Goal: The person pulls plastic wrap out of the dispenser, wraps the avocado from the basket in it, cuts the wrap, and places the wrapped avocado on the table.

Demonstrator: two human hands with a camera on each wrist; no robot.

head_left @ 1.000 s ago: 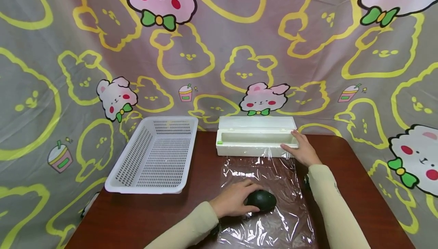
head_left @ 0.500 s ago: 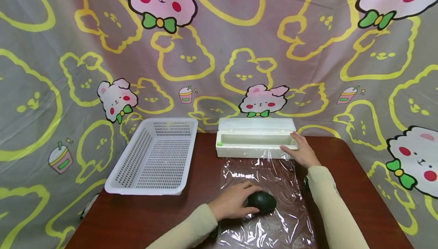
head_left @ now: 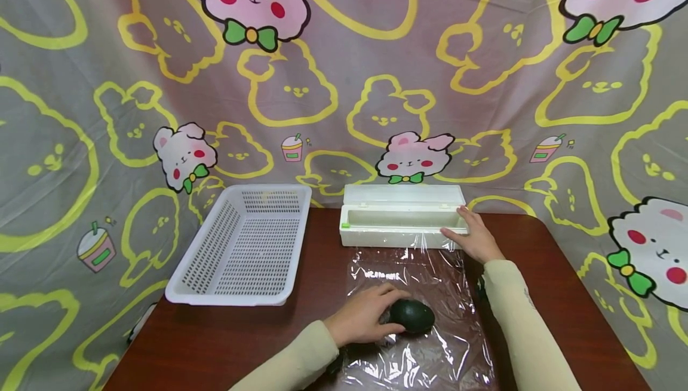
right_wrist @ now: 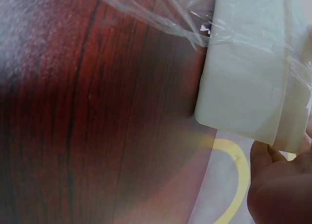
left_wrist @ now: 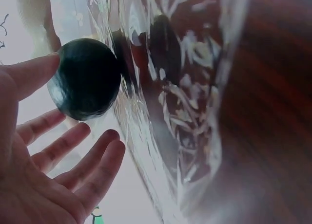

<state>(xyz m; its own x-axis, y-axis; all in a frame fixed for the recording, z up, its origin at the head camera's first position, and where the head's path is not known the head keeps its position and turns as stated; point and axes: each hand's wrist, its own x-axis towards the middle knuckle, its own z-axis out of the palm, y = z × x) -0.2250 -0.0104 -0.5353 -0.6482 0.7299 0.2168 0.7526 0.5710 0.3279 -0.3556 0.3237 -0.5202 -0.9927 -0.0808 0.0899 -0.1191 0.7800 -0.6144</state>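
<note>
A dark green, smooth oval avocado [head_left: 412,316] lies on a sheet of clear plastic wrap [head_left: 419,358] spread over the table. My left hand [head_left: 365,314] holds its left end, the thumb at the near side and the forefinger at the far side. In the left wrist view the thumb tip meets the avocado [left_wrist: 87,80], while the other fingers extend below it. At the back, my right hand [head_left: 475,237] grips the right end of a white plastic wrap dispenser [head_left: 398,239], thumb on its front edge. The dispenser's lid stands raised, and the wrap runs out over its front.
To the left stands a white perforated basket [head_left: 231,298] on the dark red-brown table [head_left: 317,259]. A small green slider [head_left: 346,225] sits at the dispenser's left front edge. A patterned cloth [head_left: 333,98] hangs close behind the table.
My left hand has shifted very slightly to the left at the avocado, which stays in almost the same spot. My right hand keeps its place on the dispenser.
</note>
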